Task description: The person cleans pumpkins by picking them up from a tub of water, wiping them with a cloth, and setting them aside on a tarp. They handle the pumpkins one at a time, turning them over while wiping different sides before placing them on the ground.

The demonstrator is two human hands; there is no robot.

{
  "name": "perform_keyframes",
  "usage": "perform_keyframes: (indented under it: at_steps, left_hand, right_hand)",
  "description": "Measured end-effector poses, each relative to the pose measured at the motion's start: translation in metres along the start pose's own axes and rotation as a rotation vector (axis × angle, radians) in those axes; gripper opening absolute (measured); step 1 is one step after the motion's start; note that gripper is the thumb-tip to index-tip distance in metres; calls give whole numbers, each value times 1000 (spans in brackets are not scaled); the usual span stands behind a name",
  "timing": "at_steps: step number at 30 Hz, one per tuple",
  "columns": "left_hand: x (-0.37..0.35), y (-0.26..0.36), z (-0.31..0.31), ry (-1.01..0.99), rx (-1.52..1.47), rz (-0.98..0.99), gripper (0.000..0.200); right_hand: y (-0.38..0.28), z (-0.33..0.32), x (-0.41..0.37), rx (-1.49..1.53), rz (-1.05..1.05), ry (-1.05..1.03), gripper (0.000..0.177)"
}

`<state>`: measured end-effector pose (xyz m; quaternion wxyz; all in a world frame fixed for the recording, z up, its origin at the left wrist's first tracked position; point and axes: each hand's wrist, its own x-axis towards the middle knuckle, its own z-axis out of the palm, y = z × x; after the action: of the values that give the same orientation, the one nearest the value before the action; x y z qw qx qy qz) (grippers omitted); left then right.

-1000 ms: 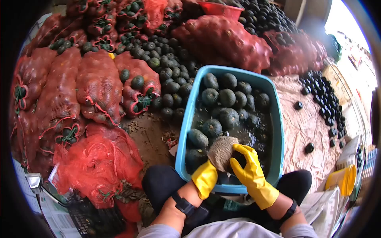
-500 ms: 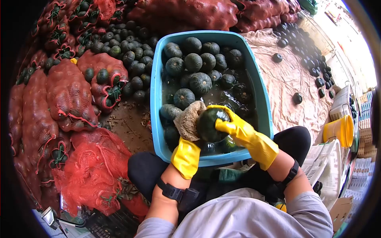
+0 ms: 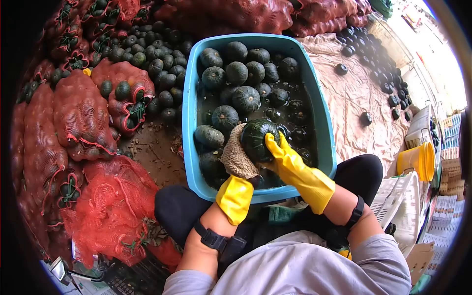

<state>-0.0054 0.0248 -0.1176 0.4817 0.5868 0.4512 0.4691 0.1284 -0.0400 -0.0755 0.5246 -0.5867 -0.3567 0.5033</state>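
Observation:
A dark green kabocha squash [image 3: 254,139], wet and shiny, is held between both hands over the near part of a blue tub [image 3: 186,142]. My right hand [image 3: 293,167], in a yellow rubber glove, grips its right side with the thumb on top. A rough beige cloth [image 3: 239,156] covers the fingers of my left hand [image 3: 235,196] and presses against the squash's left side. Only the yellow glove's cuff and back show there; the fingers are hidden. Several more kabocha squashes [image 3: 246,99] float in the tub's murky water [image 3: 265,181].
Red mesh sacks [image 3: 83,110] of squash are piled at left, with a slack red net [image 3: 108,211] nearer. Loose squashes [image 3: 155,54] lie behind the tub's left side. At right are a pinkish sheet [image 3: 349,103], a yellow bucket [image 3: 415,161] and white crates [image 3: 393,196].
The squash has turned in my hands and risen slightly. My right hand has shifted left and down around it, and the cloth has slid lower along its left side. The view has moved slightly.

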Motion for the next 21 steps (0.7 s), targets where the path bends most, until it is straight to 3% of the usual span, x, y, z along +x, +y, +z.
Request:
perform_keyframes:
  at_steps: [2,3,4,5,6,7,8,9,10,12,14,15,16,18,19,21]
  left_hand:
    - [4,57,-16,-136,180,43,41]
    - [10,65,-23,-151,209,131,38]
    - [16,73,-30,-162,237,220,36]
    - [21,80,-36,-171,264,309,34]
    - [24,84,-41,-231,209,168,33]
    - [24,76,-42,-234,188,162,31]
    - [23,55,-37,-200,141,163,30]
    - [20,25,-25,-136,84,170,29]
    - [16,8,-13,-68,31,131,28]
    - [2,7,2,61,-59,-108,59]
    - [-7,42,-13,-10,318,44,72]
    - [-3,56,-19,-52,494,137,79]
    - [9,61,-26,-131,473,236,88]
    - [18,86,-41,-184,567,428,75]
    - [13,88,-40,-134,384,344,64]
    - [30,69,-31,-228,582,465,48]
  right_hand:
    - [-51,-12,9,-319,136,-136,86]
    - [-64,-15,9,-585,14,-158,86]
    - [-69,-19,2,-732,-285,-243,84]
    - [-76,-19,0,-619,-222,-294,82]
    - [-81,-19,-3,-504,-157,-341,80]
    - [-84,-19,-5,-391,-91,-386,78]
    - [-69,-17,-5,107,192,-411,72]
    - [-74,-6,-14,254,376,-265,68]
    - [-42,5,-13,312,350,-108,67]
    - [-14,7,-2,201,134,-58,75]
    - [-6,-20,17,-172,-54,-207,83]
    - [-40,-21,20,-351,-28,-133,87]
    - [-82,-18,11,-585,-55,-192,88]
    - [-95,-18,1,-753,-286,-275,87]
    - [-89,-22,2,-773,-342,-307,86]
    - [-86,-14,-2,22,244,-333,86]
